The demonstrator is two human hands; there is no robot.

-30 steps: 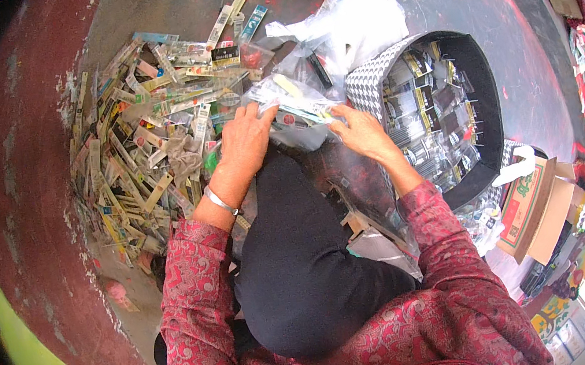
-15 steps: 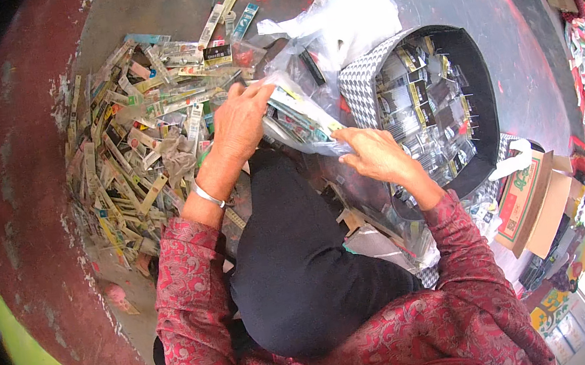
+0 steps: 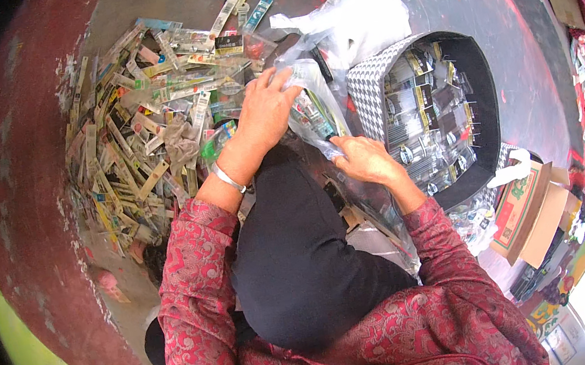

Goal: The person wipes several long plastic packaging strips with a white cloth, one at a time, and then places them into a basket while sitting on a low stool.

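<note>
Both hands are on a clear plastic bag (image 3: 314, 115) of long, slim, colourful packets above my knee. My left hand (image 3: 266, 109), with a silver bangle at its wrist, grips the bag's upper left side with bent fingers. At the lower end, my right hand (image 3: 369, 160) pinches the bag's edge between thumb and fingers. The packets show through the film, partly hidden by its folds. Left of the bag spreads a large heap of slim, flat packets (image 3: 128, 141), mostly pale with some coloured labels.
A houndstooth fabric bin (image 3: 366, 88) with a black lining stands to the right, filled with black-labelled clear packets (image 3: 425, 110). Behind the bag lies a crumpled white plastic bag (image 3: 374, 20). An opened cardboard box (image 3: 533, 213) sits at the far right.
The bag has tilted more upright between my hands. My left hand has moved right over its upper part, and my right hand sits slightly lower. The whole view has shifted a little.
</note>
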